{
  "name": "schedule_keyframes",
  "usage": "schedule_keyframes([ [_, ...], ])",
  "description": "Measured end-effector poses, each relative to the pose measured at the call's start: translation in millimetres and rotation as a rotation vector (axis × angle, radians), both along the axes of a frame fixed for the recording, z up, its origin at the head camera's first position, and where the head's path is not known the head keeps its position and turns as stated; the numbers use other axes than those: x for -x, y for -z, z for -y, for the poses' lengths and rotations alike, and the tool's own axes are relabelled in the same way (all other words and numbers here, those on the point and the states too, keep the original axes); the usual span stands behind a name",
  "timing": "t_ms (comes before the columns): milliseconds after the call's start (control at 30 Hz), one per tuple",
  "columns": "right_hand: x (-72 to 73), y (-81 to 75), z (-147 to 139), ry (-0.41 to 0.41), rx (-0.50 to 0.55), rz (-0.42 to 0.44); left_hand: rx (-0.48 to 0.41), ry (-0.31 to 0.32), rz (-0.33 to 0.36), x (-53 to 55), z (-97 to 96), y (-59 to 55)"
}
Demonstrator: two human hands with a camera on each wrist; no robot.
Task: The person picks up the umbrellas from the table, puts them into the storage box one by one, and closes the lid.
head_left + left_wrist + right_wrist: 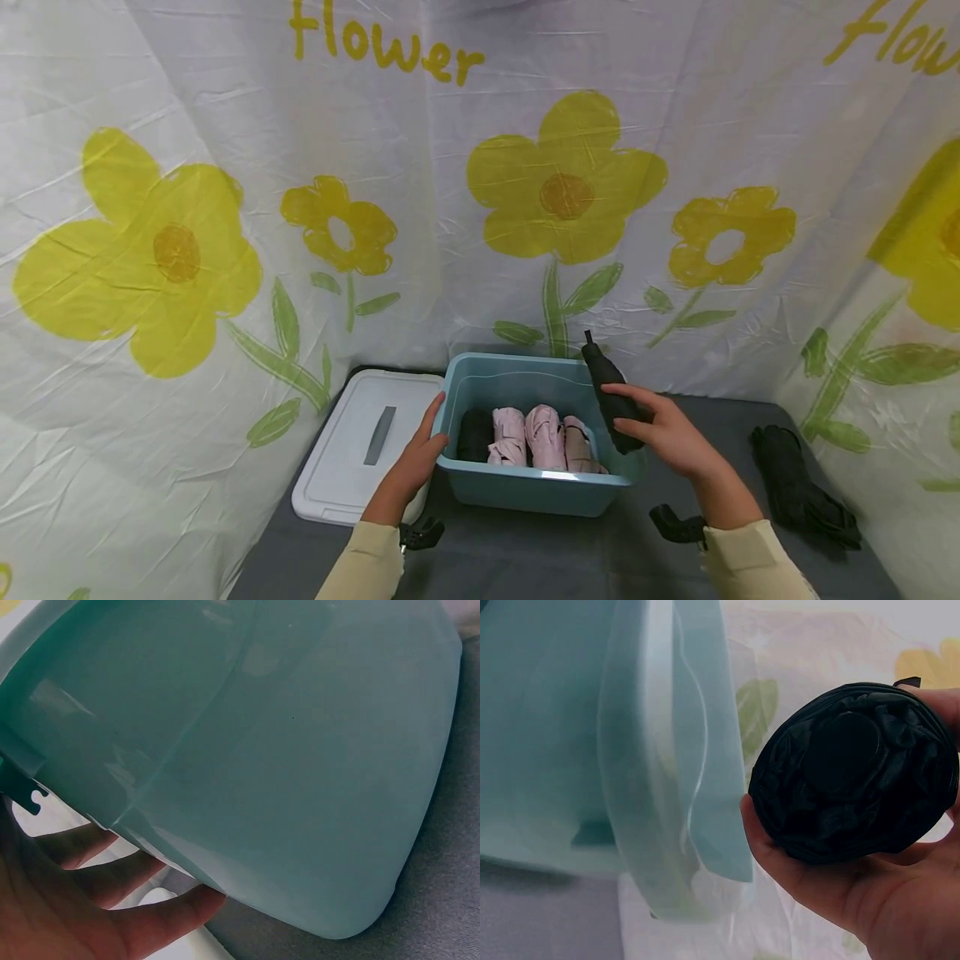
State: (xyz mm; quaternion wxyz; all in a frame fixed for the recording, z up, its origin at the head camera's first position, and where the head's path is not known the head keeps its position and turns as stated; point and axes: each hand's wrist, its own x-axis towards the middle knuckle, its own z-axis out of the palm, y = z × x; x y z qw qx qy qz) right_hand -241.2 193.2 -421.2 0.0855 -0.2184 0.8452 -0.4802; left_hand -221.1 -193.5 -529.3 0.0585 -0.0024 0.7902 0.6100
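A blue-green plastic bin [525, 492] stands on the dark table. My left hand [415, 461] grips its left rim, with the fingers along the outer wall in the left wrist view. Inside, side by side, are a black folded umbrella [476, 435], two pink folded umbrellas [508, 435] and a beige-brown one [577, 446]. My right hand [667, 433] holds another black folded umbrella [606, 387] tilted over the bin's right end. In the right wrist view, the round end of that held umbrella [847, 772] faces the camera, beside the bin wall [547, 750].
A white lid [345, 442] with a grey handle lies left of the bin, partly behind my left hand. At the table's right side lies a loosely bundled black folded umbrella [798, 487]. A flower-printed curtain [435, 317] hangs close behind the bin.
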Motion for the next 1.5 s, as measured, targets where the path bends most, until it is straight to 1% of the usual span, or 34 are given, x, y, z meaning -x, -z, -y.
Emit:
schedule_keyframes([
  [33, 0.9, 0.7, 1, -0.005, 0.004, 0.003, -0.001, 0.001, 0.004, -0.1, -0.2, -0.6],
  [67, 1.8, 1.5, 2, -0.010, 0.006, 0.007, 0.002, -0.001, 0.003, 1.9, 0.4, 3.5],
  [233, 4.8, 5.9, 5, -0.016, -0.024, 0.001, -0.003, -0.005, 0.018, 2.3, -0.5, 2.1],
  [400, 6.9, 9.6, 8, -0.027, -0.069, -0.008, 0.004, -0.010, 0.001, 2.0, -0.3, 1.4],
  [567, 9.7, 11.2, 11, -0.059, -0.090, 0.017, -0.001, -0.009, -0.024, 1.9, 0.7, 2.6],
  [700, 13.2, 13.3, 15, -0.088, -0.091, 0.043, -0.011, -0.004, -0.024, 2.1, 1.2, 2.0],
  [767, 15.0, 14.3, 17, -0.104, -0.091, 0.055, -0.012, -0.003, -0.016, 0.4, 0.6, -2.0],
  [933, 17.4, 15.0, 22, -0.119, -0.116, 0.088, -0.005, 0.009, 0.000, -12.0, -3.5, -25.9],
  [1000, 17.5, 15.2, 24, -0.114, -0.155, 0.088, -0.005, 0.012, -0.002, -16.1, -4.9, -33.6],
  [1067, 17.7, 15.6, 26, -0.114, -0.192, 0.085, -0.006, 0.014, -0.001, -16.9, -4.9, -35.0],
  [1133, 17.8, 16.5, 27, -0.118, -0.226, 0.079, -0.011, 0.011, 0.000, -15.1, -4.7, -31.6],
  [1300, 19.0, 19.7, 32, -0.135, -0.279, 0.080, -0.017, 0.001, 0.004, -3.4, -0.8, -7.7],
  [1367, 19.6, 20.4, 33, -0.139, -0.298, 0.081, -0.014, 0.000, -0.001, 0.0, 0.4, -0.1],
  [1433, 20.1, 20.4, 35, -0.145, -0.314, 0.087, -0.014, -0.003, -0.005, 1.4, 0.8, 3.9],
  [1500, 20.6, 20.3, 36, -0.154, -0.323, 0.096, -0.010, -0.005, -0.013, 1.5, 0.8, 5.2],
])
